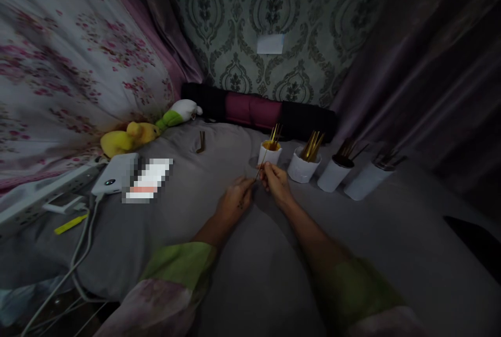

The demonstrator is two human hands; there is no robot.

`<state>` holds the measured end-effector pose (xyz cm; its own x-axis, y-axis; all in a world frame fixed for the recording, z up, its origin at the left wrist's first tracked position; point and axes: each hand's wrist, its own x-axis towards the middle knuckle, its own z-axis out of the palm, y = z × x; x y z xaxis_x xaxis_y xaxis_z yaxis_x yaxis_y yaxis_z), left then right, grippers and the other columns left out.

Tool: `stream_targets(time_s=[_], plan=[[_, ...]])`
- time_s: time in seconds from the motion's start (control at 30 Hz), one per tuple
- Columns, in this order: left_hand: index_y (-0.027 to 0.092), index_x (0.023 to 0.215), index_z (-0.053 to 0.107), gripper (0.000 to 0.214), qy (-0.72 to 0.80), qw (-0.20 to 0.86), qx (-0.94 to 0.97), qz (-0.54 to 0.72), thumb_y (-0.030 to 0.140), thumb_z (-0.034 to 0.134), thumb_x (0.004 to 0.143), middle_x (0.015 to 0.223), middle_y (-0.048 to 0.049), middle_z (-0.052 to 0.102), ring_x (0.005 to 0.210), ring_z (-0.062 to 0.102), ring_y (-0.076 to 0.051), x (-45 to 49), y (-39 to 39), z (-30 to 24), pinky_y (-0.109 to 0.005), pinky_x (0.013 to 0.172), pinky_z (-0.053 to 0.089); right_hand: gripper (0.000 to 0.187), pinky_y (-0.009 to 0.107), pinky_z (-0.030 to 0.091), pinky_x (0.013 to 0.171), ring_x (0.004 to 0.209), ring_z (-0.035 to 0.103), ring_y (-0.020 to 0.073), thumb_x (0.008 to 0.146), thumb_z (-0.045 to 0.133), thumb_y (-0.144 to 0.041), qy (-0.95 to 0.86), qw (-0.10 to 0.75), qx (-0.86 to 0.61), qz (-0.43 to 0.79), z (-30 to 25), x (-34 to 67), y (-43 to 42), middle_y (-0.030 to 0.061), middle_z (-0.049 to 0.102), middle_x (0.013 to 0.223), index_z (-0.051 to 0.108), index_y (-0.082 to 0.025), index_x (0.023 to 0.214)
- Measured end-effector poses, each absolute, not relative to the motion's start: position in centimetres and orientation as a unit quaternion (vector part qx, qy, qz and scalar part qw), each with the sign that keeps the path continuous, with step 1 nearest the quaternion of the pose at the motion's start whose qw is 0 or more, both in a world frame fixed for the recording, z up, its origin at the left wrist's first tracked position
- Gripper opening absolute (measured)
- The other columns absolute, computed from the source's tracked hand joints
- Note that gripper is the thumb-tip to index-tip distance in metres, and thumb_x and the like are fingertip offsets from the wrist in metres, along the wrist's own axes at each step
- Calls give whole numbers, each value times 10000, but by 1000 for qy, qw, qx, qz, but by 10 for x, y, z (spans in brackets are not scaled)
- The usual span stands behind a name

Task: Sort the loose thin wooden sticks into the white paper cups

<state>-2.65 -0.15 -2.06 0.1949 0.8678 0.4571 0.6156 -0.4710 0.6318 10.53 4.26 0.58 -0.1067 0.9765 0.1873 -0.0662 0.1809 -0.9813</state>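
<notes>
My left hand [236, 200] is closed, its fingertips pinching the lower end of a thin gold stick [263, 160]. Higher on the same stick, my right hand [276, 180] closes its thumb and fingers around it. The stick slants upward in front of a white cup [269, 156] with a gold inside, which stands just beyond my hands. Several gold sticks [276, 132] rise from that cup. To its right, a wider white cup [304, 168] holds more gold sticks [313, 145]. Two white cylinders [332, 176], [367, 183] with darker-looking sticks stand farther right.
A few short brown-gold pieces [201, 142] lie on the grey sheet [219, 152]. At left are yellow [127, 140] and green-white plush toys [180, 112], a white power bank [116, 174], a blurred-out rectangle, cables, a power strip [50, 191] and a yellow marker [70, 224]. A dark bolster [254, 110] lies along the wall.
</notes>
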Motion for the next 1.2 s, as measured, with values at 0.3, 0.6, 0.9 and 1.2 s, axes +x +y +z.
stream_targets(time_s=[0.3, 0.6, 0.9, 1.2], plan=[[199, 989, 617, 292, 518, 140, 763, 361, 152, 375, 833, 829, -59, 535, 793, 520, -153, -28, -4, -17, -258, 731, 403, 467, 181, 243, 338, 398, 369, 53, 765, 446, -595, -551, 531, -407, 499, 3, 105, 45, -26, 465, 563, 584, -149, 777], [182, 1000, 611, 295, 523, 132, 758, 366, 161, 367, 835, 830, -67, 548, 809, 533, -160, -28, -2, -21, -269, 753, 409, 384, 186, 252, 350, 409, 371, 54, 734, 534, -527, -560, 524, -411, 493, -2, 106, 48, -36, 458, 559, 595, -152, 790], [184, 944, 637, 261, 540, 217, 702, 410, 170, 427, 790, 918, -72, 619, 879, 550, -183, -24, 2, -21, -306, 805, 413, 372, 190, 271, 364, 410, 373, 55, 731, 541, -513, -571, 522, -416, 479, -7, 108, 51, -33, 477, 566, 604, -152, 798], [190, 942, 664, 275, 545, 383, 580, 469, 177, 534, 700, 914, -49, 667, 846, 585, -182, -23, 8, -27, -278, 767, 428, 377, 192, 282, 381, 421, 386, 64, 756, 507, -516, -597, 520, -419, 445, -10, 110, 54, -27, 483, 566, 611, -156, 800]])
